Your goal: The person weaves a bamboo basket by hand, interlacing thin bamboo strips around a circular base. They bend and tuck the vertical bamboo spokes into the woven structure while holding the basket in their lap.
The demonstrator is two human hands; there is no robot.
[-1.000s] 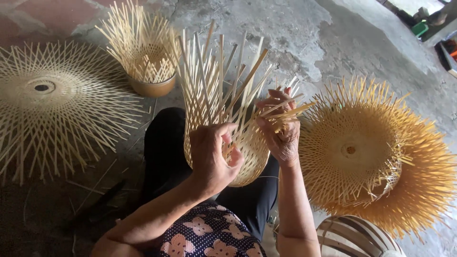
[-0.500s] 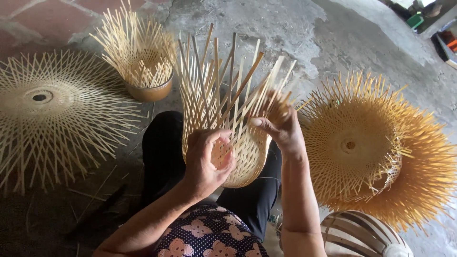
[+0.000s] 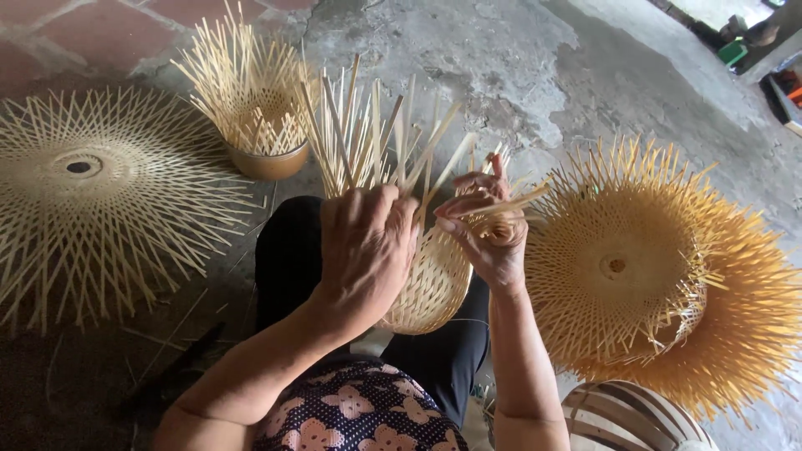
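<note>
Head view: the half-woven bamboo basket (image 3: 430, 280) sits on the lap, loose spokes fanning upward. The left hand (image 3: 365, 246) is clamped over its near rim, steadying it. The right hand (image 3: 486, 225) pinches a bamboo strip (image 3: 518, 203) at the far edge, fingers together. Best to keep that strip taut and bend it snug against the neighbouring spokes.

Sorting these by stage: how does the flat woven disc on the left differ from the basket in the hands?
The flat woven disc lies spread on the floor, untouched; the basket is rounded, with both hands on it. The disc's strips fan outward; the basket's stand up. Both are pale bamboo weave with loose ends.
</note>
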